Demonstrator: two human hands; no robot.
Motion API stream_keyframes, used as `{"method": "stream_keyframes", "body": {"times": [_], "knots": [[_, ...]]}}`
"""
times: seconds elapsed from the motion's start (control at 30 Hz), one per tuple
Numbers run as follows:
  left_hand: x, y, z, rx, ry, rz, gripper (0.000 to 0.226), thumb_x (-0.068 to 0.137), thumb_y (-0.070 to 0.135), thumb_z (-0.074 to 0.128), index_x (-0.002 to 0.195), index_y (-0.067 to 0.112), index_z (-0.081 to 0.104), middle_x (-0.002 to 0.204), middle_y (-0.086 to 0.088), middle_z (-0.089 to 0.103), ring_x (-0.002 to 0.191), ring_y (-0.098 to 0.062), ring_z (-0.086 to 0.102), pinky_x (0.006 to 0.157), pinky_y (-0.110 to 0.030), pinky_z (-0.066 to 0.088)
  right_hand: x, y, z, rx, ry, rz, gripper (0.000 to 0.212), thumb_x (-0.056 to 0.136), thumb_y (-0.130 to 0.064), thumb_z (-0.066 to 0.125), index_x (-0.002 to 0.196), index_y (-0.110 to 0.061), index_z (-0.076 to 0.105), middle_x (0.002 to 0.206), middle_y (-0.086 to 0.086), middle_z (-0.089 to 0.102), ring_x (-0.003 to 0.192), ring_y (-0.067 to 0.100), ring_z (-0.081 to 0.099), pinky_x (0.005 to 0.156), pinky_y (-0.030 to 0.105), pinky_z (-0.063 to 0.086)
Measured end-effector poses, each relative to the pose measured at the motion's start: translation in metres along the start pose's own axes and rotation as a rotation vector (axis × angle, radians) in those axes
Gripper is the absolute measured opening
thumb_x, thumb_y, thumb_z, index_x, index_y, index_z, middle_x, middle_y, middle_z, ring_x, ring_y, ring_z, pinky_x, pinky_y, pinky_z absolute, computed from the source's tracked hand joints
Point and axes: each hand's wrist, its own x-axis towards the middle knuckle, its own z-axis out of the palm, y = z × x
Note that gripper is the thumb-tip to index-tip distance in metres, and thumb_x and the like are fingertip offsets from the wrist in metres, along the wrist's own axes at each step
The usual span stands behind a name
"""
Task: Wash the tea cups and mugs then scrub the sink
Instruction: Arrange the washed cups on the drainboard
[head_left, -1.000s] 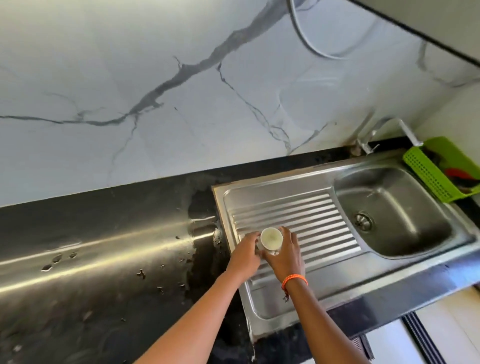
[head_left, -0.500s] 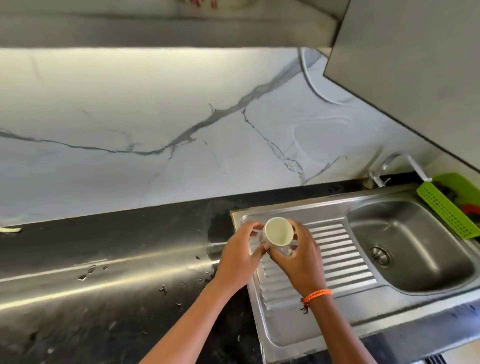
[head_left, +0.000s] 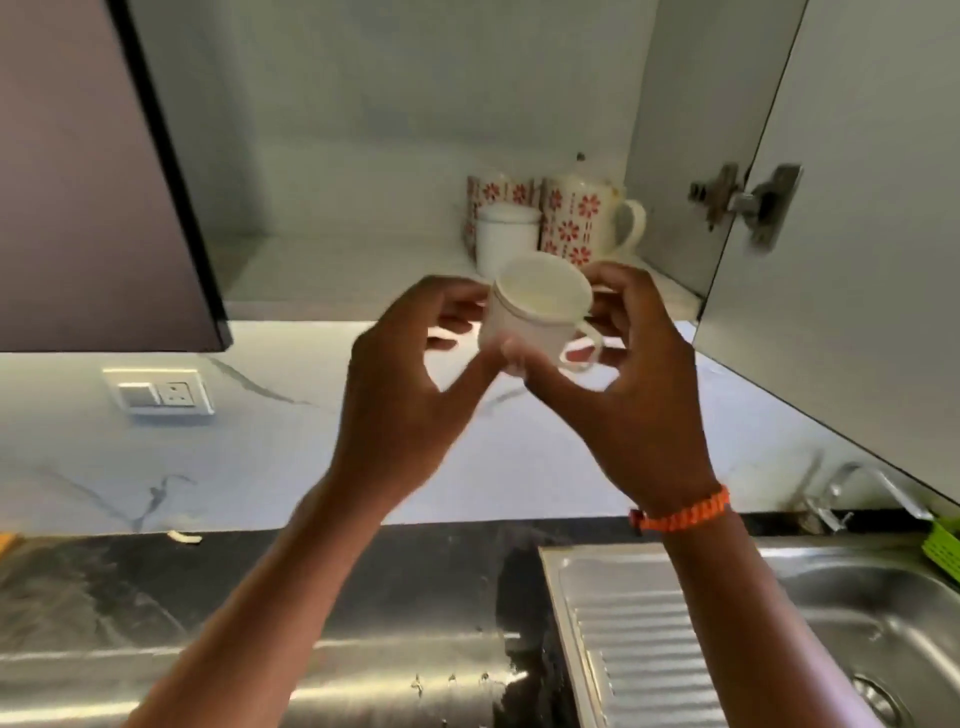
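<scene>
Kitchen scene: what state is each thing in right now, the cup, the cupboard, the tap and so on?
White cup: held up before the cupboard, tilted, opening toward the camera.
Left hand: holding the cup.
Right hand: holding the cup's handle side.
Cupboard door: open.
Patterned jug: upright on the shelf.
Tap: no water visible.

Two white cups (head_left: 537, 317) (head_left: 506, 239), two red-flowered pots (head_left: 579, 223) (head_left: 491, 195), one sink (head_left: 857, 618)

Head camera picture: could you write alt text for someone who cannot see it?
Two hands, left hand and right hand, hold a white cup up in front of an open cupboard, where a white mug and red-flowered pots stand on the shelf. Below are a dark counter and a steel sink.
</scene>
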Motion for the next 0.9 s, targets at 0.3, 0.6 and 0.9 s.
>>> {"method": "stream_keyframes", "body": {"times": [0.3,0.6,0.9], "knots": [[0.097,-0.042,-0.033,0.304,-0.007,-0.225,0.031,0.099,0.025,0.070,0.128,0.024,0.060,0.112,-0.003,0.078,0.102,-0.025,0.074,0.088,-0.035,0.058,0.098,0.001,0.091,-0.185,0.063,-0.011,0.075,0.072,-0.051,0.090,0.130,-0.016,0.059,0.114,0.001,0.074,0.102,0.020,0.071,0.083,0.039,0.059],[0.117,-0.080,-0.024,0.319,-0.058,-0.330,0.026,0.102,0.022,0.066,0.127,0.018,0.063,0.118,-0.007,0.077,0.102,-0.027,0.073,0.093,-0.043,0.060,0.108,0.021,0.119,-0.314,0.092,0.041,0.066,0.075,-0.062,0.084,0.118,-0.015,0.065,0.107,0.002,0.075,0.098,0.024,0.070,0.081,0.041,0.062],[0.113,-0.092,-0.025,0.207,0.106,-0.244,0.033,0.093,0.023,0.080,0.124,0.017,0.069,0.119,0.000,0.075,0.103,-0.019,0.071,0.090,-0.034,0.059,0.084,0.019,0.110,-0.425,0.171,-0.036,0.068,0.086,-0.056,0.078,0.134,-0.012,0.058,0.128,0.009,0.065,0.116,0.026,0.063,0.095,0.040,0.058]]}}
